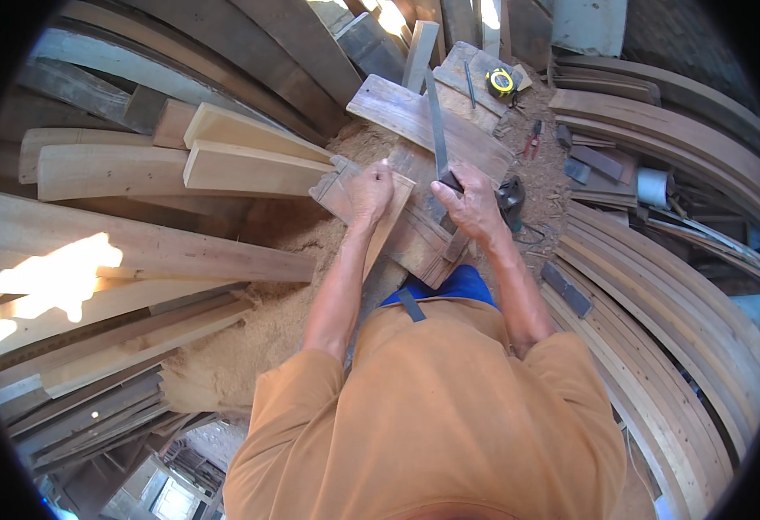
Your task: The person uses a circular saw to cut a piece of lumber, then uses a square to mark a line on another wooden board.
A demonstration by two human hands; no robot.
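My right hand (472, 201) is closed around the dark end of a try square (437, 121), whose long, flat steel blade points away from me. Its thumb lies along the near end of the blade. My left hand (371, 191) is curled, knuckles up, against the side of a narrow pale wooden board (388, 221); its fingertips are partly hidden. That board stands slanted between my forearms, over a rough wooden work bench (423, 238). A weathered plank (410, 108) crosses the bench beyond my hands.
Farther off lie a yellow tape measure (500, 82) and a thin dark rod (470, 85). Red-handled pliers (532, 139) and a dark power tool (511, 201) rest on the right. Stacked planks (649, 295) line both sides, with sawdust (250, 347) at the left.
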